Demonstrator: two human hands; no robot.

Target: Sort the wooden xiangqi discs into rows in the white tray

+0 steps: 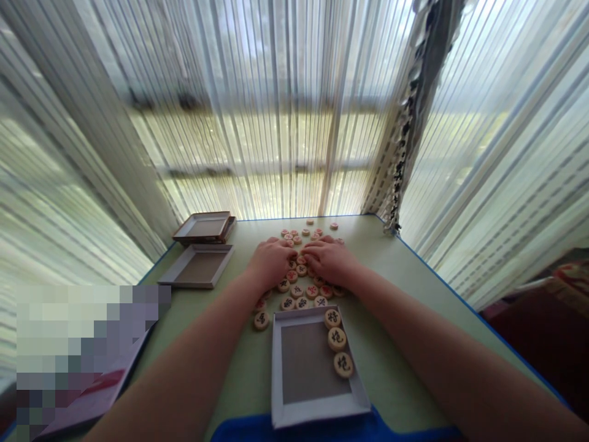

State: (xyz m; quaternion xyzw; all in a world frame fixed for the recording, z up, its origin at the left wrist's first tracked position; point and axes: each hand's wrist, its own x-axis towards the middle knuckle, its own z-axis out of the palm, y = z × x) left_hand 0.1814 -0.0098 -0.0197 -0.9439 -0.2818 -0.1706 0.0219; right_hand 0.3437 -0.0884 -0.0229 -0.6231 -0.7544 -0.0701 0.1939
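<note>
Round wooden Chinese chess pieces (297, 291) with red or black characters lie scattered in the middle of the table. My left hand (272, 261) rests palm down over the left side of this group, its fingers slightly bent and touching pieces. Facing it from the right, my right hand (330, 259) lies over other pieces with its fingers reaching inward. Neither hand lifts a piece; some pieces are hidden beneath them. Nearest me is a shallow cardboard box tray (299, 368), with three black-marked pieces (337, 339) in a row along its right side.
A second shallow box tray (196, 267) lies at the left, and a framed box (202, 226) is stacked behind it. A few pieces (334, 226) sit near the far edge. Pale striped curtains (276, 123) hang beyond the green table (391, 276). The lower left is pixelated.
</note>
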